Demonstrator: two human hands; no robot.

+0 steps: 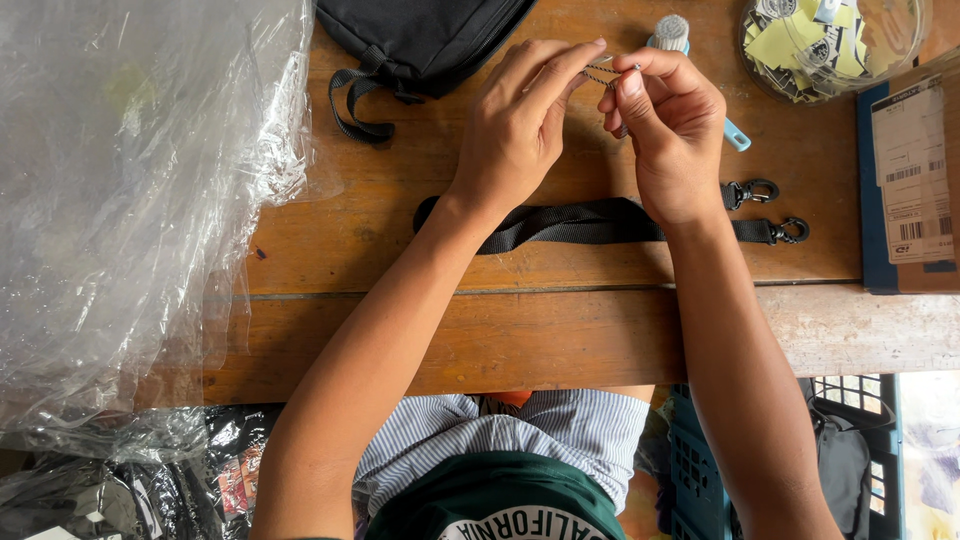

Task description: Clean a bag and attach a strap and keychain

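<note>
1. Left hand (515, 125): thumb and forefinger pinched on one end of a small metal chain (603, 73).
2. Right hand (665, 125): fingers closed on the chain's other end; chain held in the air above the wooden table (560, 330).
3. Judged step: joining or threading the chain; calls for a fine, steady pinch.
4. Nearby: black strap (590, 222) with clips under the wrists, black bag (420, 35), brush (672, 32), clear plastic sheeting (130, 200).

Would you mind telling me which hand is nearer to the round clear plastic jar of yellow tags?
The right hand is nearer, just left of the jar. The left hand lies farther left, beyond it.
</note>
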